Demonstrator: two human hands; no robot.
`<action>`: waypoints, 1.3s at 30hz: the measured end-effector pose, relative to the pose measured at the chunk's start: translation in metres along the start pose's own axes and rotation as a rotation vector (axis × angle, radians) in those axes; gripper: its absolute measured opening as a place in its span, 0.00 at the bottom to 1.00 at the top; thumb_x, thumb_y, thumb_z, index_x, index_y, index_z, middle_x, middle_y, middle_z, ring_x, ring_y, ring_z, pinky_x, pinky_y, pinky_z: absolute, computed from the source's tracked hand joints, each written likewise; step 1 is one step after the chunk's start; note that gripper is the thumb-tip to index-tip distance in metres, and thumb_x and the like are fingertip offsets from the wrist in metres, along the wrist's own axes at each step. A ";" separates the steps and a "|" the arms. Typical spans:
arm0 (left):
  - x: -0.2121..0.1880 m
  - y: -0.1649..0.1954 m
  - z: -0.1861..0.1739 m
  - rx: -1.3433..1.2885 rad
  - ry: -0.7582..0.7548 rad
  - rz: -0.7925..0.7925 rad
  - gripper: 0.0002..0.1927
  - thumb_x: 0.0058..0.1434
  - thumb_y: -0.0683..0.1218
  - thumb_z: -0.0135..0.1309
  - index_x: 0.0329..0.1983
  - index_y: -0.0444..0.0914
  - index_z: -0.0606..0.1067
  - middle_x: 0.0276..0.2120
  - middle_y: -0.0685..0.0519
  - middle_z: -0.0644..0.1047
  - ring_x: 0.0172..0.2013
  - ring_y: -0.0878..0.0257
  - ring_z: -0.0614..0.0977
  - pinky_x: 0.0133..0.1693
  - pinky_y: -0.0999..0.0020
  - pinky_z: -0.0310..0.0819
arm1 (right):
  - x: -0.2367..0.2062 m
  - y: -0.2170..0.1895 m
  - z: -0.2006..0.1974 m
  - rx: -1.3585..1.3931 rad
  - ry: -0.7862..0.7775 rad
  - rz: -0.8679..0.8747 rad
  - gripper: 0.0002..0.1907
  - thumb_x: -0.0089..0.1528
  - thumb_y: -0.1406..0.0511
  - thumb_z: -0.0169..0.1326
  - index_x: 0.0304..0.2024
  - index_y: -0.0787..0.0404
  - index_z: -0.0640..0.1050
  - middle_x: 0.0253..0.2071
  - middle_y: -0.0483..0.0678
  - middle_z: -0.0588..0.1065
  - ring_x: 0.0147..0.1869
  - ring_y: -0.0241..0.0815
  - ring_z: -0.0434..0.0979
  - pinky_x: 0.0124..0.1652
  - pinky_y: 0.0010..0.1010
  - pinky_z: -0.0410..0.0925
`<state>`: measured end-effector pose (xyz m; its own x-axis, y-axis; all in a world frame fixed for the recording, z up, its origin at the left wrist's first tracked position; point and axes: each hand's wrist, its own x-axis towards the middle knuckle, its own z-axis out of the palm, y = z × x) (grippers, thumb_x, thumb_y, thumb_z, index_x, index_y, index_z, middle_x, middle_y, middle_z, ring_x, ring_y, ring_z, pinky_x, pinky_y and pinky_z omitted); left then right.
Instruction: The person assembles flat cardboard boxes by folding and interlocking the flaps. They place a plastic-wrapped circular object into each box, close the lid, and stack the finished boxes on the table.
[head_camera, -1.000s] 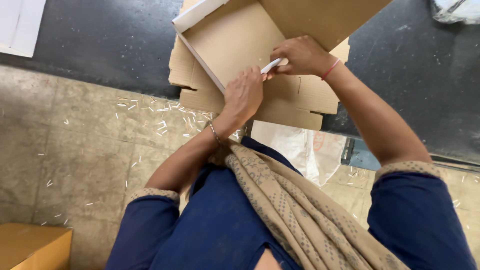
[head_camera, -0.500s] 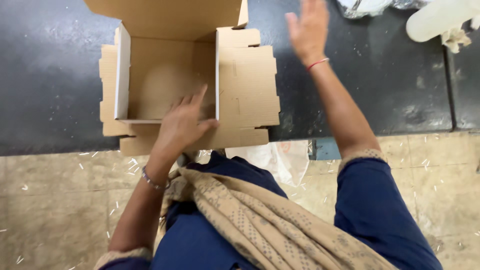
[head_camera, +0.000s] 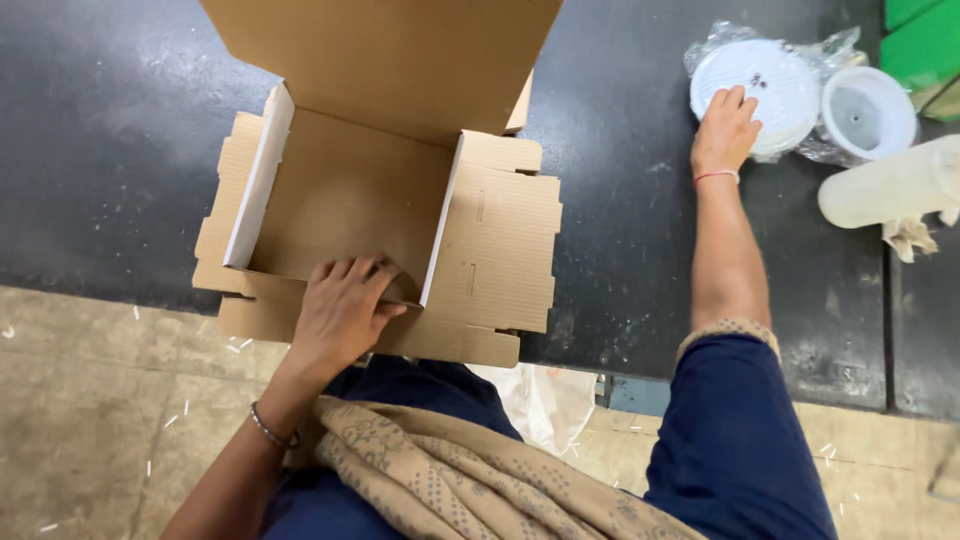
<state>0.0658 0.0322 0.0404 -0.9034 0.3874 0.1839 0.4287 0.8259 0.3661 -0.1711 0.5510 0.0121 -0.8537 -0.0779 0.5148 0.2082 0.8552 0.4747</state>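
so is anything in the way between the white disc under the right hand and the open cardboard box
Nothing visible. The right hand rests on the white disc in its clear plastic wrap; between it and the cardboard box, which the left hand steadies, lies only bare dark tabletop.

The raised flap of the cardboard box (head_camera: 340, 215) runs off the top edge, so its far end can't be seen. The left hand (head_camera: 345, 310) covers part of the near wall under its grip. Beyond the right hand (head_camera: 725, 130), the white round lid (head_camera: 760, 85) sits in crinkled clear plastic, its underside hidden; the dark specks on it are too small to tell. Right of that grip, the white bottle (head_camera: 885, 185) and a green object (head_camera: 920, 40) are cut off by the edge.
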 end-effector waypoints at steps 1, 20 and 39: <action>0.001 0.001 -0.001 -0.007 0.002 -0.008 0.24 0.52 0.51 0.64 0.51 0.40 0.77 0.51 0.51 0.76 0.50 0.52 0.76 0.52 0.55 0.64 | 0.002 0.002 0.003 0.001 0.011 -0.010 0.12 0.58 0.70 0.61 0.42 0.60 0.74 0.49 0.49 0.69 0.52 0.52 0.70 0.40 0.42 0.70; 0.003 -0.005 0.016 -0.052 0.076 0.057 0.22 0.52 0.50 0.66 0.50 0.41 0.78 0.51 0.50 0.77 0.50 0.51 0.77 0.52 0.53 0.64 | -0.189 -0.030 -0.175 0.385 -0.225 -0.153 0.33 0.54 0.62 0.68 0.61 0.60 0.75 0.47 0.50 0.72 0.50 0.50 0.74 0.44 0.39 0.72; -0.019 -0.087 -0.054 -0.527 0.447 0.023 0.23 0.67 0.41 0.60 0.65 0.40 0.70 0.64 0.47 0.71 0.65 0.51 0.74 0.65 0.57 0.72 | -0.059 0.011 -0.290 1.312 -0.552 0.153 0.21 0.73 0.58 0.53 0.65 0.60 0.70 0.45 0.53 0.77 0.42 0.44 0.81 0.42 0.35 0.76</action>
<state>0.0462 -0.0693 0.0541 -0.8517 0.1028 0.5138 0.4975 0.4665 0.7313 0.0201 0.4162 0.1936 -0.9999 0.0021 0.0169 -0.0105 0.7067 -0.7075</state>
